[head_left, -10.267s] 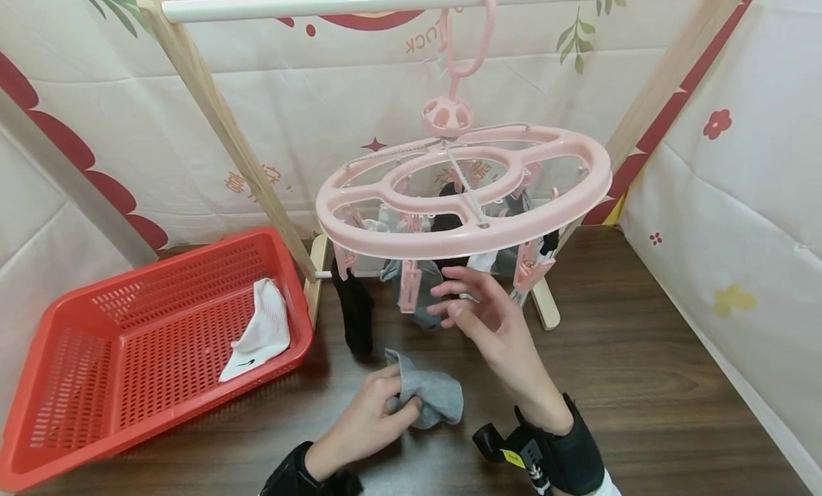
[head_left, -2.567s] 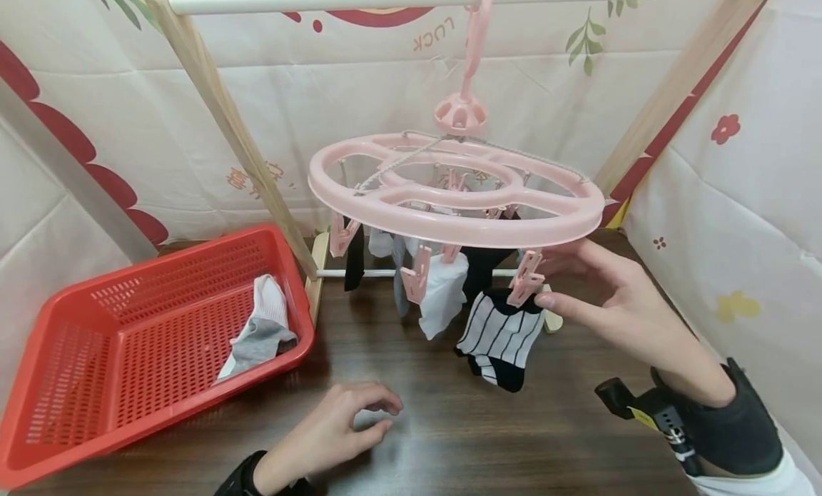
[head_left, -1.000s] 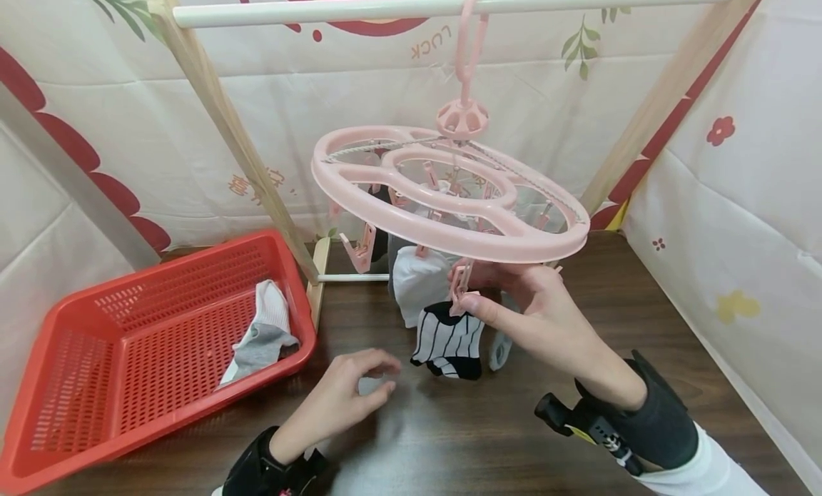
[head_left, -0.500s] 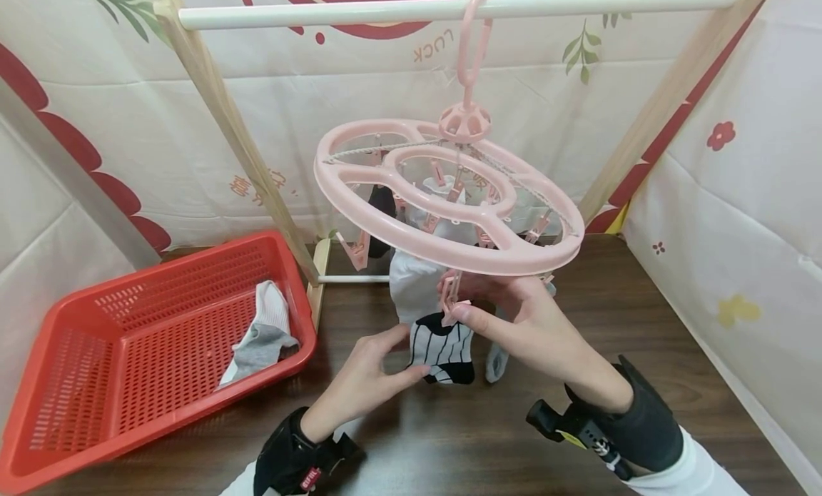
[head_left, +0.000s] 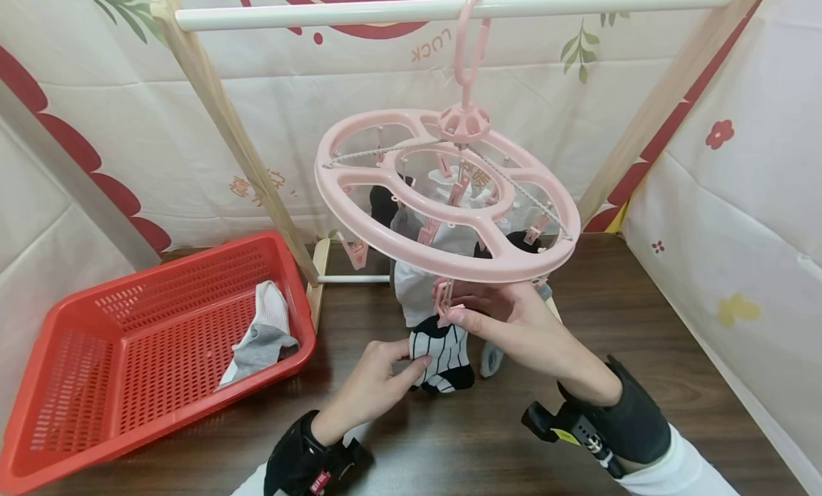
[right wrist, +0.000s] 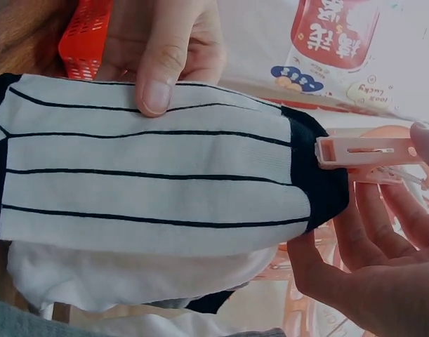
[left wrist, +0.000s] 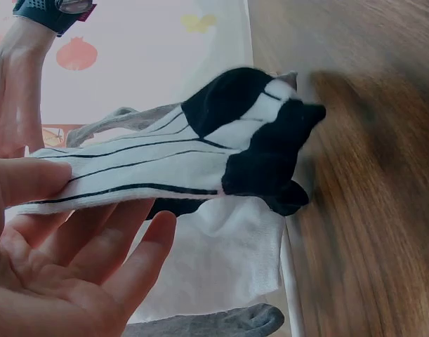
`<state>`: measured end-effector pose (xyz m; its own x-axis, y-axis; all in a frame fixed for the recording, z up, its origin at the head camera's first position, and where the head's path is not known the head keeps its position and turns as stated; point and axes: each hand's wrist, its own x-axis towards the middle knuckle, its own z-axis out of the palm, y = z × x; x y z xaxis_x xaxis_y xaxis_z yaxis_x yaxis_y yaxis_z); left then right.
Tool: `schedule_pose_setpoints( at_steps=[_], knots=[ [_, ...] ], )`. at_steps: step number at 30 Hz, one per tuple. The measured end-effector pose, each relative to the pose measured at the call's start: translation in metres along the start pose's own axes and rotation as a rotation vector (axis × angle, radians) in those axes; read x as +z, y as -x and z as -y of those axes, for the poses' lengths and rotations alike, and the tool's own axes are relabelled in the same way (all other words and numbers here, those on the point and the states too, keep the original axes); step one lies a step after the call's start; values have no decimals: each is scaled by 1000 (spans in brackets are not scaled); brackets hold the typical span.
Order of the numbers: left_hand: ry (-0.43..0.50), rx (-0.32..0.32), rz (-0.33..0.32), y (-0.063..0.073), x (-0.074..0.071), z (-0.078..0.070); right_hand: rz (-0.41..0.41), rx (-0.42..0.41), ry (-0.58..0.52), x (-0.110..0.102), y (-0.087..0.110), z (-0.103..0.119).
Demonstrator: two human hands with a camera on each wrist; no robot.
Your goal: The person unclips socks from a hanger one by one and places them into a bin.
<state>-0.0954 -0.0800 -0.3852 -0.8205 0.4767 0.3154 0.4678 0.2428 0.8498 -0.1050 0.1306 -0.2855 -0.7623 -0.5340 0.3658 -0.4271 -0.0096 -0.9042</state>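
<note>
A white sock with thin black stripes and a black cuff, heel and toe (head_left: 449, 353) is held just below the front rim of a round, pale pink plastic hanger (head_left: 501, 269). It is pinched at the leg by the left hand (head_left: 379, 382), with the thumb laid on the striped face and the fingers placed behind. The black cuff is overlapped by the tip of a pale pink plastic peg (right wrist: 365, 151), which is clamped between the thumb and fingers of the right hand (head_left: 523, 328); how firmly the cloth is bitten cannot be told. The hanger is hooked over a white horizontal rod (head_left: 308, 16) and is slanted, lower toward the right. Behind the striped sock a plain white sock (head_left: 414, 292) is hung, and the end of a light grey sock (head_left: 491, 359) is seen just to the right. On the left, a white ribbed sock (head_left: 268, 307) is partly covered by a folded grey sock (head_left: 260, 347) in a red perforated plastic basket (head_left: 160, 339), which is set on a dark wood-grain table (head_left: 674, 325)
</note>
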Motion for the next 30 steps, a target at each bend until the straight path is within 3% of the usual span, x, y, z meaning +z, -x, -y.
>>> schedule_pose_setpoints(
  at_steps=[19, 26, 30],
  knots=[
    [-39, -2, -4, 5, 3, 6, 17, -74, -74, -8, -4, -15],
    [-45, 25, 23, 8, 2, 8, -16, -136, -49, -11, -2, -19],
    [-79, 25, 26, 11, 2, 10, -45, -130, -66, -12, -1, -18]
  ],
)
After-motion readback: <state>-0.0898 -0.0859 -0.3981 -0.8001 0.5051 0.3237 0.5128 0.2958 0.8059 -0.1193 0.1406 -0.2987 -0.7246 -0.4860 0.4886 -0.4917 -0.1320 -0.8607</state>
